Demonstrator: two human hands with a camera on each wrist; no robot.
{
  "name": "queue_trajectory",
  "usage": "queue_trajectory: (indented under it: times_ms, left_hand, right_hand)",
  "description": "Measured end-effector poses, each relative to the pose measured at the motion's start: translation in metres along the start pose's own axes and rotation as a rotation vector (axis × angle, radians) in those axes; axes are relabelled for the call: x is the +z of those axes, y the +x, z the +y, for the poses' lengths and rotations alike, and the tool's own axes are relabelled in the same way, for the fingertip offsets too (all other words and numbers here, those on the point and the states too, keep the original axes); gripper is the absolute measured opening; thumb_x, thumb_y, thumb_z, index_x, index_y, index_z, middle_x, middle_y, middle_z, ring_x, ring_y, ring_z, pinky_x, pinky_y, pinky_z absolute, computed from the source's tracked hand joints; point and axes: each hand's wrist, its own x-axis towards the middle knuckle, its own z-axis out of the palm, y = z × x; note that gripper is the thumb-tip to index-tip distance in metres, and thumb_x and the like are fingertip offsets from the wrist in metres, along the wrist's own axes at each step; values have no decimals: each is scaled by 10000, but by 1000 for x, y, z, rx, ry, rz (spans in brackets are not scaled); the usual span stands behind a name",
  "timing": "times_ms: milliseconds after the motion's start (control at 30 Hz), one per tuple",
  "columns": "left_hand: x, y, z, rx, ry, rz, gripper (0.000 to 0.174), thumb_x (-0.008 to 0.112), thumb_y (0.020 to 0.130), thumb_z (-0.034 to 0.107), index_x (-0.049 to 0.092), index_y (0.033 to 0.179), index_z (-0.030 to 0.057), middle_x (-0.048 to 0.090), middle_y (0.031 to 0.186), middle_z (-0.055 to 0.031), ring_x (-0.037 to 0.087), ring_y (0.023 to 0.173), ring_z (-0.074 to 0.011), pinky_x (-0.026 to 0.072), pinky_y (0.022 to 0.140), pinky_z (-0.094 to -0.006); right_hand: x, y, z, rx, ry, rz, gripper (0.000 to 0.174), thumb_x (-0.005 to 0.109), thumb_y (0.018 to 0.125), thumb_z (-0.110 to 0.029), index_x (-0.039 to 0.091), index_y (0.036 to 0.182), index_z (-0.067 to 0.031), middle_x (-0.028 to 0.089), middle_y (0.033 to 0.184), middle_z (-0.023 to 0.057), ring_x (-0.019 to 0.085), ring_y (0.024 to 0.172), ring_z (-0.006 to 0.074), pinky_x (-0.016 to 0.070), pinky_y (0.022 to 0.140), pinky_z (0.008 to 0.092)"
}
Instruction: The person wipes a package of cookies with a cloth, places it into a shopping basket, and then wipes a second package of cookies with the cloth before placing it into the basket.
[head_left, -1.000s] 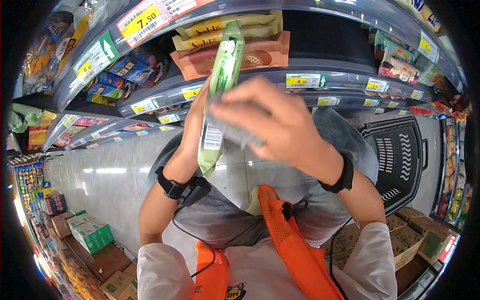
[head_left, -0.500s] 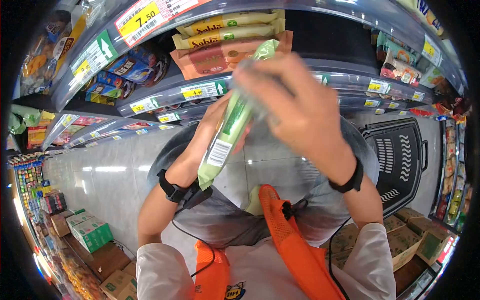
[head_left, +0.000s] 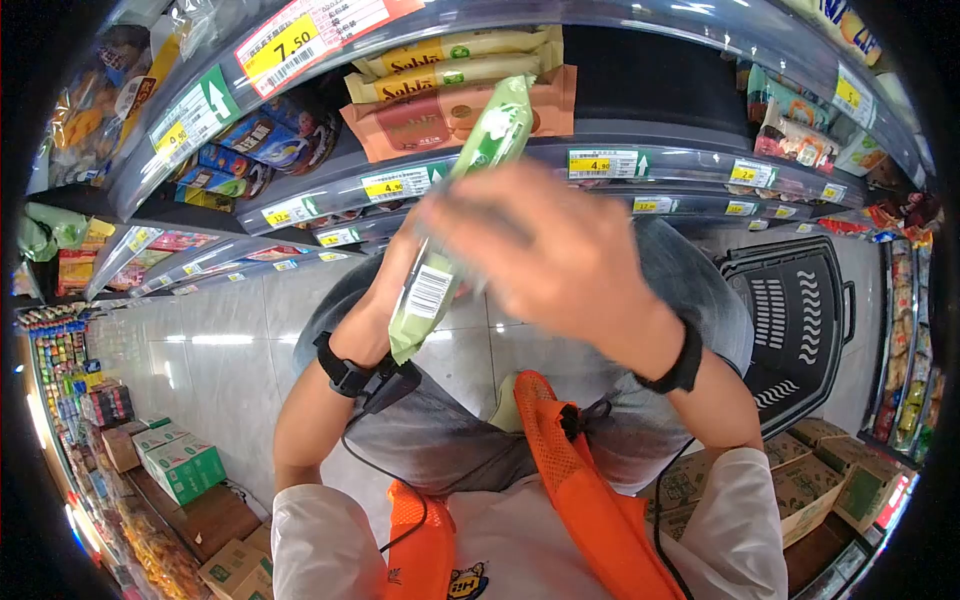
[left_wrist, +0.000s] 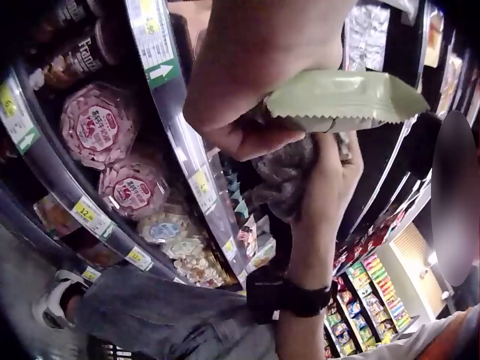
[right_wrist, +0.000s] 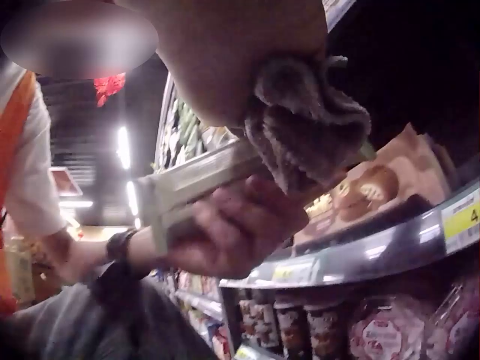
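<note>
My left hand (head_left: 388,290) grips a slim pale-green snack packet (head_left: 425,300) from its left side, its barcode end towards me and its top tilted right. The right hand (head_left: 560,250) lies across the packet's middle and holds a fuzzy grey cloth (right_wrist: 304,120) against it. Motion blurs this hand in the head view. Thumb and fingers of the left hand wrap the packet in the left wrist view, where its crimped end (left_wrist: 349,97) faces the camera.
Behind the packet, yellow packets (head_left: 455,75) and a pinkish biscuit packet (head_left: 410,125) lie on a shelf with a price-tagged edge (head_left: 520,165). A black basket (head_left: 785,320) stands at right on the floor. Cardboard boxes (head_left: 800,490) and a green-and-white carton (head_left: 185,465) are behind.
The packet first leaned further right and came lower, then swung partly back. My right hand moved with the cloth up towards the packet's far end, then back down to its middle.
</note>
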Motion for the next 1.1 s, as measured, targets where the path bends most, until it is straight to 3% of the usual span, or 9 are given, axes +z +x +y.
queue_trajectory:
  times_ms: [100, 200, 300, 400, 433, 567, 900, 1033, 1100]
  left_hand:
    - [-8, 7, 2, 101, 31, -510, 425, 447, 1042, 365, 486, 1401, 140, 571, 811, -22, 525, 589, -83, 449, 487, -223]
    - [-6, 2, 0, 88, -3, -450, 360, 435, 1039, 362, 531, 1221, 67, 551, 822, -42, 488, 592, -106, 420, 475, -246]
    - [1, -5, -3, 167, -37, -177, 365, 448, 1035, 283, 511, 1303, 44, 562, 826, -38, 530, 650, -112, 455, 540, -242]
    - [-9, 5, -15, 563, 225, -316, 329, 437, 1045, 245, 535, 1245, 2, 564, 762, -67, 524, 605, -145, 459, 549, -264]
    - [-14, 9, -1, 300, -54, -475, 325, 419, 1052, 264, 546, 1195, 2, 554, 723, -78, 502, 570, -152, 442, 520, -270]
    - [-10, 8, 5, 347, 33, -477, 493, 298, 1066, 412, 557, 1126, -3, 481, 604, -72, 422, 482, -144, 354, 432, -263]
    - [-18, -13, -3, 283, -252, -540, 731, 550, 866, 577, 570, 1281, -24, 665, 1091, -174, 625, 900, -286, 506, 793, -357]
    - [-26, 4, -8, 289, -341, -829, 772, 584, 811, 581, 555, 1290, -23, 657, 1013, -148, 604, 822, -257, 488, 708, -341]
    - [-22, -6, -6, 313, -232, -593, 788, 576, 805, 591, 547, 1297, -22, 643, 952, -120, 570, 761, -222, 460, 646, -331]
  right_hand:
    - [-15, 10, 30, 129, -7, 28, 334, 683, 727, -106, 674, 1057, -160, 581, 996, -7, 656, 811, 177, 542, 557, 308]
    - [-18, 11, 24, 158, -3, 8, 371, 685, 727, -99, 678, 1092, -160, 586, 1006, 5, 665, 817, 189, 552, 582, 308]
    - [-3, 0, 2, 14, 30, -10, 397, 702, 735, -122, 706, 1130, -162, 617, 1035, -5, 661, 801, 162, 547, 568, 280]
    - [5, -14, -39, -155, 115, -97, 324, 701, 771, -159, 742, 1093, -169, 633, 1048, -30, 640, 762, 103, 512, 525, 223]
    - [11, -17, -50, -195, 137, -80, 313, 706, 769, -158, 740, 1079, -170, 630, 1044, -30, 635, 761, 97, 511, 530, 221]
    - [20, -20, -59, -263, 232, -43, 254, 711, 771, -140, 726, 1022, -170, 615, 1023, -23, 607, 741, 86, 505, 550, 210]
    - [5, 6, -5, -148, 94, 198, 392, 707, 712, -163, 714, 1101, -214, 616, 996, -20, 642, 758, 114, 518, 551, 246]
    - [-9, 14, 16, -17, 56, 216, 494, 788, 665, -66, 749, 1144, -178, 663, 1038, 48, 658, 757, 198, 570, 637, 320]
    - [-5, 8, 10, -58, 82, 129, 502, 780, 664, -64, 746, 1153, -173, 657, 1030, 42, 651, 748, 176, 557, 618, 286]
